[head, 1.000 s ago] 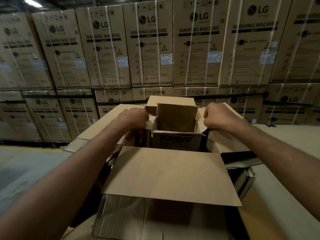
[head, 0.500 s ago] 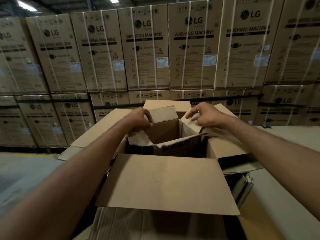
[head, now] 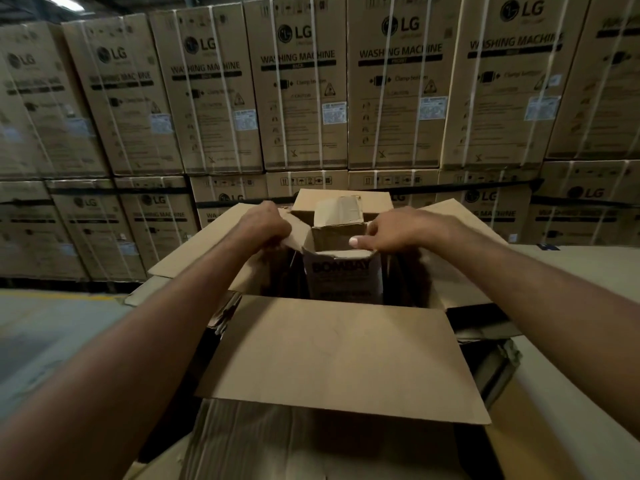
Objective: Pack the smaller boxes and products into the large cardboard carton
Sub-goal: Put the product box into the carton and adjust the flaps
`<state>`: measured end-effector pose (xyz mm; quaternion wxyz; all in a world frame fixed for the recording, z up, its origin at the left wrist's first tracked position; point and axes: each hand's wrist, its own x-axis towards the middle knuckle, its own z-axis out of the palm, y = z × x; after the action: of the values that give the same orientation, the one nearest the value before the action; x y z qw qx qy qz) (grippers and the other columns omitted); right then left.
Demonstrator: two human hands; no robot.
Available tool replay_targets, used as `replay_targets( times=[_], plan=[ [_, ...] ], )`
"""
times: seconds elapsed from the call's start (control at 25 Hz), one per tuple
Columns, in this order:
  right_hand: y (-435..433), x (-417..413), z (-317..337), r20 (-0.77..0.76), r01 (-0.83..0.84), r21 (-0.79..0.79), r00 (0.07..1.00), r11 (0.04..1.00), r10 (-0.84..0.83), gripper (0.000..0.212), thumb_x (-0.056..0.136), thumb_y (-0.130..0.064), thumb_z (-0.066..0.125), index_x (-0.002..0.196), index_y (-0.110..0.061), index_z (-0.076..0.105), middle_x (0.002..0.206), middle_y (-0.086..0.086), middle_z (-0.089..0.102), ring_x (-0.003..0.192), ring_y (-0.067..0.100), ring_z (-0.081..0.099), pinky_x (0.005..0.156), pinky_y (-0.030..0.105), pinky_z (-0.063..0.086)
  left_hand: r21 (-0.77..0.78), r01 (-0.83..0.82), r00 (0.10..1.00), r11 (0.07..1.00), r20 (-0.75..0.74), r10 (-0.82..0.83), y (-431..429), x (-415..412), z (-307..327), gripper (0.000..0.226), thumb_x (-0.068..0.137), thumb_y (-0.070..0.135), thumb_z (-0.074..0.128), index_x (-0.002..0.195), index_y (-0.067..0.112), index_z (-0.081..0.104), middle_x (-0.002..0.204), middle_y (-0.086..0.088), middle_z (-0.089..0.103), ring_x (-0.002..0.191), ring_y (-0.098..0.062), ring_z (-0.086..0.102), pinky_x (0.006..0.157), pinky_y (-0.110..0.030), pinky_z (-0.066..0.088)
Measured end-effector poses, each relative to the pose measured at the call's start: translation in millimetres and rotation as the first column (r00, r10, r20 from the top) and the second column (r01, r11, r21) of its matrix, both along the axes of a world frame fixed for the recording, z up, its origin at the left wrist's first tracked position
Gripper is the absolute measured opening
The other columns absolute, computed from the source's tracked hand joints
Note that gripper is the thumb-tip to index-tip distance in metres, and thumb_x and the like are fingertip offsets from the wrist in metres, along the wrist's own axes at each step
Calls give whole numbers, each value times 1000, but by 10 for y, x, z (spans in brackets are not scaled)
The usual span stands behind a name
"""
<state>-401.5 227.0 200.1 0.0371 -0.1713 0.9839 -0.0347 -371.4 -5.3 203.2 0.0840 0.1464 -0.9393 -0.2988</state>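
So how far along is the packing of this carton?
Done: the small box stands inside the large carton. In hand: the left hand and right hand each grip one of its open top flaps. Left: closing that box, likely filling the dark space beside it, and folding the carton's spread flaps shut.

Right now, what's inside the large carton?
A BOMBAY box stands upright inside the large carton, top flaps open; the left hand and right hand each grip a flap. The near flap and shadow hide the carton's floor and anything beside the box.

Carton gapes left of small box — near flap overhangs front.
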Motion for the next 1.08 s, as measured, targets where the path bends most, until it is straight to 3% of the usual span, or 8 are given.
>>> replay_targets(
  times=[0.12,0.2,0.32,0.48,0.64,0.8,0.92,1.08],
  plan=[
    [-53,85,-120,-112,90,-46,989,995,-95,36,89,-51,71,102,-17,72,93,0,70,86,19,66,78,35,58,-59,97,993,993,75,-93,60,28,26,32,98,17,66,127,6,59,102,-12,67,84,-21,67,85,-36,61],
    [-108,174,-106,-127,135,-51,982,990,-140,19,86,-32,73,93,-15,68,89,3,68,83,19,66,72,34,58,-165,172,980,971,129,-151,113,47,10,39,98,30,68,129,7,60,109,-8,66,93,-21,62,85,-35,56],
    [-165,227,-162,3,178,-132,984,975,-179,17,88,-21,71,102,-12,68,95,6,66,88,19,66,83,34,61,-223,267,947,937,239,-213,152,54,-33,56,93,48,69,131,8,60,127,-9,62,114,-26,57,90,-36,45],
    [-111,219,-310,37,216,-186,976,959,-212,25,89,-17,69,113,-13,71,104,5,67,95,21,65,85,37,62,-213,360,882,908,394,-257,236,42,-103,40,97,47,63,115,12,64,107,-6,64,103,-25,60,89,-38,49],
    [-46,316,-326,-32,185,-243,980,952,-198,21,92,-19,70,112,-17,73,101,2,69,91,18,67,81,37,62,-271,395,896,878,327,-302,298,65,-159,21,97,27,67,108,9,62,101,-6,64,93,-23,63,71,-33,49],
    [29,381,-273,-50,120,-272,989,955,-138,23,95,-14,68,117,-18,75,109,0,70,95,13,63,82,31,57,-241,433,880,868,320,-350,275,131,-129,30,96,24,68,120,7,63,102,-6,65,86,-16,61,69,-28,47],
    [43,415,-275,5,67,-204,998,977,-68,30,97,-12,64,125,-19,73,124,0,69,101,12,57,85,28,50,-249,434,891,866,260,-372,308,190,-130,42,97,28,67,132,7,58,122,-9,64,102,-22,59,76,-32,46],
    [30,538,-259,-107,37,-285,992,958,-71,26,103,-29,61,126,-22,70,104,-4,68,89,10,63,70,28,51,-248,455,890,855,154,-428,280,271,-123,44,101,38,60,134,8,62,133,-10,64,122,-27,58,88,-34,42]
  ],
)
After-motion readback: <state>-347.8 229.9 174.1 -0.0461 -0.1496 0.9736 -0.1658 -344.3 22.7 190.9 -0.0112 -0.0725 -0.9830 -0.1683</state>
